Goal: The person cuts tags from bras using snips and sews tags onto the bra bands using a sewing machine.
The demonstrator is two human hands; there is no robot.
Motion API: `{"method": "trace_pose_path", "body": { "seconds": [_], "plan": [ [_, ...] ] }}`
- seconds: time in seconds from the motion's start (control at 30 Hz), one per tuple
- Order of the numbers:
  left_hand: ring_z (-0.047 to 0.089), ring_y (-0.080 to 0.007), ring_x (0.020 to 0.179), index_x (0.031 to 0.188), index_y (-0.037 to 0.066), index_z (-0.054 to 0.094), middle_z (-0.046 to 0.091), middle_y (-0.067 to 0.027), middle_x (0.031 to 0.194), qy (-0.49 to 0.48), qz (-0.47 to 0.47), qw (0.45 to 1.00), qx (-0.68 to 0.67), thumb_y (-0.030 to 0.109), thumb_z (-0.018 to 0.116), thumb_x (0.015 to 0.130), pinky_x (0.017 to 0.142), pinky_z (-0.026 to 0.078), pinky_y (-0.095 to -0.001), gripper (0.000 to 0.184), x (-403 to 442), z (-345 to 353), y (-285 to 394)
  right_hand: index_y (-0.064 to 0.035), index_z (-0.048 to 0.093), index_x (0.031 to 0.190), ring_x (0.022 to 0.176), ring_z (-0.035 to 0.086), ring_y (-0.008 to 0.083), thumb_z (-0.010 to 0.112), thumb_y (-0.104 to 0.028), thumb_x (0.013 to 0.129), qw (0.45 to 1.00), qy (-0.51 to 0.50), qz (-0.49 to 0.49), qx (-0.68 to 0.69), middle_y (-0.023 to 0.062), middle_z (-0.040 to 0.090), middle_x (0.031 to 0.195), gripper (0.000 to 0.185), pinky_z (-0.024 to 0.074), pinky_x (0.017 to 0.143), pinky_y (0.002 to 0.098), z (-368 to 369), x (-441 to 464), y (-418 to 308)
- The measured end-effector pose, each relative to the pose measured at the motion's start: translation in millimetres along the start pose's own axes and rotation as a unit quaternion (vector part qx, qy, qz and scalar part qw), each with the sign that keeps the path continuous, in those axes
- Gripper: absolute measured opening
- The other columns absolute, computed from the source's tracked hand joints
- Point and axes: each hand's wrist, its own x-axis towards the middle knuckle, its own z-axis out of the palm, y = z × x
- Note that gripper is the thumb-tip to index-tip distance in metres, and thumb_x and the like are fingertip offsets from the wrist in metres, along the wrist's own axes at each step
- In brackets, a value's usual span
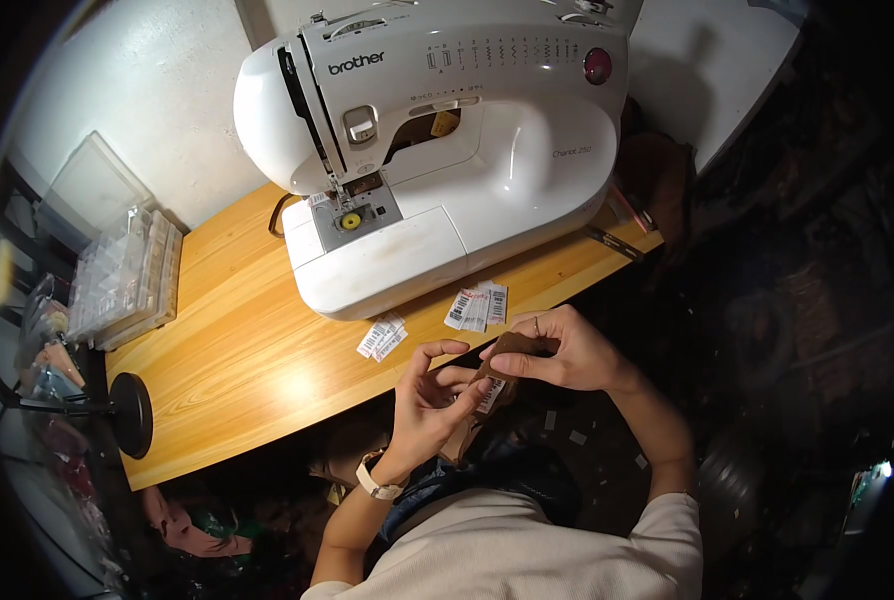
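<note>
In front of my body, below the table edge, both hands work on a small brown piece (pixel 512 347), which looks like fabric or leather. My right hand (pixel 565 352) pinches its upper part between thumb and fingers. Lower down, my left hand (pixel 430 402) holds it with thumb and fingertips, its index finger raised and curled. A white label (pixel 490 397) with dark print shows against the brown piece, beside my left thumb. Whether the label is attached cannot be seen. More of the brown material hangs below my hands, partly in shadow.
A white sewing machine (pixel 512 180) stands on the wooden table (pixel 232 340). Printed labels (pixel 477 306) and a smaller group of labels (pixel 382 337) lie before it. Clear plastic boxes (pixel 127 275) sit at the left, near a round black lamp base (pixel 131 415).
</note>
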Motion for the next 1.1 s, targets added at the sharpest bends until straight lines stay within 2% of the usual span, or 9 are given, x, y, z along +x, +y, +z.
{"method": "trace_pose_path", "body": {
  "seconds": [0.33, 0.43, 0.57, 0.63, 0.73, 0.83, 0.93, 1.03, 1.1],
  "plan": [
    [0.062, -0.014, 0.087, 0.124, 0.001, 0.034, 0.065, -0.0138, 0.093, 0.008, 0.0, 0.999, 0.041, -0.006, 0.062, 0.083, 0.073, 0.051, -0.0239, 0.05, 3, 0, -6, 0.0019, 0.067, 0.093, 0.069, 0.058, 0.0098, 0.068, -0.008, 0.081, 0.987, -0.009, -0.014, -0.16, 0.0066, 0.062, 0.076, 0.016, 0.0452, 0.064, 0.0233, -2, 1, -24],
    [0.062, -0.0237, 0.096, 0.135, 0.001, 0.031, 0.063, -0.0194, 0.103, -0.135, 0.087, 0.948, 0.276, 0.013, 0.075, 0.076, 0.079, 0.049, -0.0333, 0.075, 4, -17, -7, 0.0061, 0.061, 0.09, 0.07, 0.063, 0.0187, 0.064, -0.009, 0.082, 0.982, 0.014, 0.008, -0.187, 0.0153, 0.064, 0.078, 0.017, 0.0476, 0.065, 0.0292, -10, 0, -55],
    [0.063, -0.0334, 0.077, 0.115, 0.002, 0.053, 0.064, -0.0174, 0.085, -0.158, -0.087, 0.841, 0.51, 0.025, 0.077, 0.072, 0.07, 0.049, -0.0343, 0.054, -26, -71, -7, 0.0036, 0.064, 0.092, 0.075, 0.064, 0.0154, 0.064, -0.01, 0.084, 0.97, 0.076, -0.08, -0.215, 0.0128, 0.065, 0.082, 0.016, 0.0494, 0.067, 0.0263, -31, -5, -86],
    [0.063, -0.0302, 0.07, 0.104, 0.003, 0.058, 0.064, -0.0156, 0.076, -0.177, -0.217, 0.797, 0.535, 0.024, 0.078, 0.071, 0.064, 0.048, -0.0338, 0.043, -57, -120, -7, 0.0032, 0.064, 0.09, 0.076, 0.063, 0.014, 0.064, -0.009, 0.084, 0.97, 0.114, -0.105, -0.185, 0.01, 0.066, 0.083, 0.013, 0.0494, 0.069, 0.0247, -45, -1, -90],
    [0.06, -0.0221, 0.061, 0.09, 0.002, 0.061, 0.063, -0.0144, 0.071, -0.188, -0.205, 0.844, 0.459, 0.024, 0.078, 0.072, 0.059, 0.046, -0.0306, 0.033, -105, -138, 67, 0.0025, 0.066, 0.093, 0.075, 0.062, 0.0098, 0.065, -0.009, 0.084, 0.986, 0.081, -0.088, -0.117, 0.0059, 0.067, 0.081, 0.014, 0.0496, 0.069, 0.0215, -58, 16, -78],
    [0.059, -0.0091, 0.064, 0.085, -0.001, 0.063, 0.064, -0.0106, 0.068, 0.001, -0.199, 0.86, 0.469, 0.014, 0.08, 0.068, 0.059, 0.048, -0.026, 0.028, -160, -153, 147, 0.003, 0.067, 0.093, 0.073, 0.061, 0.0076, 0.066, -0.004, 0.082, 0.996, 0.004, -0.086, -0.001, 0.0056, 0.067, 0.08, 0.014, 0.0493, 0.067, 0.0197, -54, 47, -54],
    [0.064, -0.0248, 0.061, 0.079, -0.001, 0.063, 0.063, -0.0152, 0.067, 0.192, -0.004, 0.682, 0.706, -0.007, 0.064, 0.063, 0.058, 0.048, -0.0275, 0.017, -156, -118, 213, 0.003, 0.065, 0.083, 0.071, 0.061, 0.0086, 0.066, 0.004, 0.073, 0.993, -0.015, -0.111, 0.027, 0.0049, 0.065, 0.077, 0.01, 0.0489, 0.068, 0.0213, -27, 79, -43],
    [0.06, -0.0229, 0.074, 0.086, 0.003, 0.059, 0.065, -0.0088, 0.084, 0.415, 0.121, 0.428, 0.794, -0.01, 0.058, 0.069, 0.066, 0.046, -0.0307, 0.021, -127, -130, 241, -0.003, 0.062, 0.081, 0.07, 0.063, 0.0183, 0.068, 0.005, 0.065, 0.864, 0.054, -0.434, -0.25, 0.0063, 0.065, 0.079, 0.019, 0.0475, 0.067, 0.0294, 3, 123, -36],
    [0.061, -0.0228, 0.085, 0.088, 0.006, 0.06, 0.066, -0.005, 0.096, 0.435, 0.286, 0.306, 0.797, -0.006, 0.059, 0.073, 0.075, 0.046, -0.0317, 0.019, -91, -162, 244, -0.0036, 0.061, 0.083, 0.074, 0.06, 0.0202, 0.07, 0.003, 0.064, 0.806, 0.097, -0.48, -0.331, 0.0052, 0.063, 0.08, 0.021, 0.0461, 0.068, 0.0321, 16, 144, -27]
  ]
}}
